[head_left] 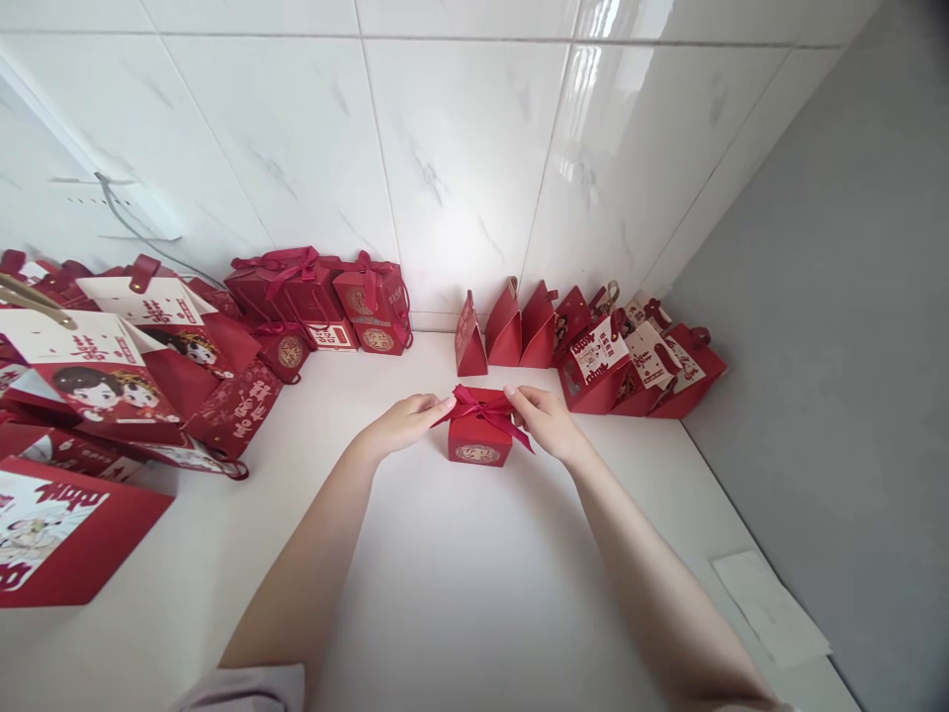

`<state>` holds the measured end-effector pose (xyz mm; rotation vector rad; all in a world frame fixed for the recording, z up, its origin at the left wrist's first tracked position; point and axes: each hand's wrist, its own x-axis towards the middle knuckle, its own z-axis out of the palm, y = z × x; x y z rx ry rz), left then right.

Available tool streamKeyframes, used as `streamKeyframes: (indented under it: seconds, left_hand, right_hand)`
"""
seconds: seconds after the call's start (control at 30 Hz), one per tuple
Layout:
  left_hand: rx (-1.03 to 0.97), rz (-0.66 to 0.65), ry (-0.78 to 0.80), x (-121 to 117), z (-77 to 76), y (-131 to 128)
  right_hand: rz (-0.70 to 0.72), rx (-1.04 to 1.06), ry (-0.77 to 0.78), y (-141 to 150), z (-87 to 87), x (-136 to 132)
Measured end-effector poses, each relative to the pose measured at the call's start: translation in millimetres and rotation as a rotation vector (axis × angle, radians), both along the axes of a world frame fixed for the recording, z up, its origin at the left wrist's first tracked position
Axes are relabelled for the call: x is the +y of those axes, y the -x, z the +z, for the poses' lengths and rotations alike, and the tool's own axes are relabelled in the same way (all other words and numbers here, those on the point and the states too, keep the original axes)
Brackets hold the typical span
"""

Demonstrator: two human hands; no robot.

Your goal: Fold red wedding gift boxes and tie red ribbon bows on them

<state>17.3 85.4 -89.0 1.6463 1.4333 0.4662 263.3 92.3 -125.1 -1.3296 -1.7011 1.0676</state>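
Note:
A small red gift box (479, 453) stands upright on the white table, a round gold emblem on its front. Across its top lies a magenta ribbon (481, 407) tied in a bow, one tail hanging over the right front. My left hand (402, 423) grips the box's upper left side, thumb against the ribbon. At the upper right, my right hand (547, 423) closes on the box with its thumb on the top edge by the bow. The fingertips behind the box are partly hidden.
Triangular red boxes (505, 331) stand by the tiled wall, beside several printed handle boxes (597, 361) at right. Ribboned boxes (369, 307) are stacked at back left. Larger gift boxes (111, 386) crowd the left side. A white paper (771, 605) lies near the right edge.

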Motion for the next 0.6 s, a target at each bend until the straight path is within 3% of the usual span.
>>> streamKeyframes:
  seconds: [0.33, 0.6]
  left_hand:
    - [-0.083, -0.248, 0.086, 2.0, 1.4, 4.4]
    - [-0.083, -0.288, 0.142, 1.6, 2.0, 6.0]
  right_hand:
    - [0.003, -0.004, -0.059, -0.9, -10.0, 5.1]
    - [0.012, 0.029, -0.096, 0.7, -12.0, 6.6]
